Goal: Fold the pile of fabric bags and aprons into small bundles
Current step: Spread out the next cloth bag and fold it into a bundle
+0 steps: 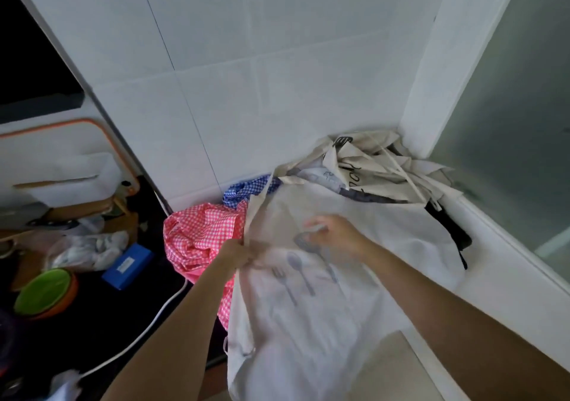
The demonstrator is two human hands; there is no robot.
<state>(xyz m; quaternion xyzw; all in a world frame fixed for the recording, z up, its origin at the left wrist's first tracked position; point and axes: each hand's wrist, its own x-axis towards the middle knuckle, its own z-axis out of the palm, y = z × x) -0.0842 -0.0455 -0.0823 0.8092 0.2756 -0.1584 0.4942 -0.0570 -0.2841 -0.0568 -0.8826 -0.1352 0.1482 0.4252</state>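
Note:
A cream apron (308,323) printed with grey utensils hangs in front of me, partly draped over the white ledge (509,295). My left hand (236,254) pinches its left edge near the strap. My right hand (334,234) grips a fold at the top of the print. Behind lies a pile of cream fabric bags (379,166) with black lettering, in the corner. A red checked apron (200,237) and a blue checked one (246,189) are bunched to the left. The picture is blurred around the hands.
White tiled walls (246,76) close the corner; a frosted glass pane (509,123) stands at right. On the dark counter at left are a blue box (128,266), a green bowl (43,292), a plastic bag (89,249) and a white cable (148,329).

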